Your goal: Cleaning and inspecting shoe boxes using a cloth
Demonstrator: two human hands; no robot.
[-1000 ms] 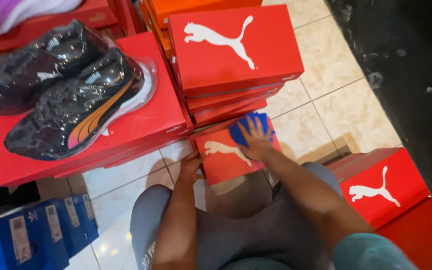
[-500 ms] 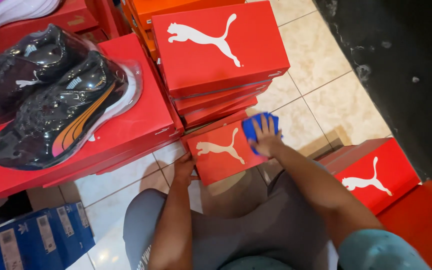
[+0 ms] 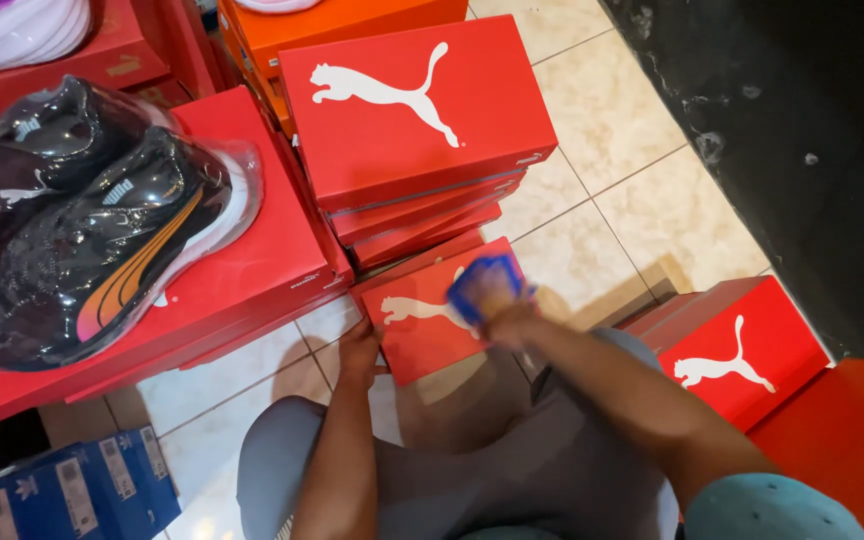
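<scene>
At far left, black plastic-wrapped shoes (image 3: pixel 82 230) are laid on a big red box (image 3: pixel 252 270). The small red box (image 3: pixel 432 315) on the tiled floor (image 3: pixel 602 230) is gripped at its edge by the left hand (image 3: pixel 360 350). A blue cloth (image 3: pixel 482 285) is pressed onto it under the right hand (image 3: pixel 507 322), fingers closed, blurred. A stack of red boxes (image 3: pixel 417 130) is crowded close behind; another red box (image 3: pixel 742 350) is set at right.
</scene>
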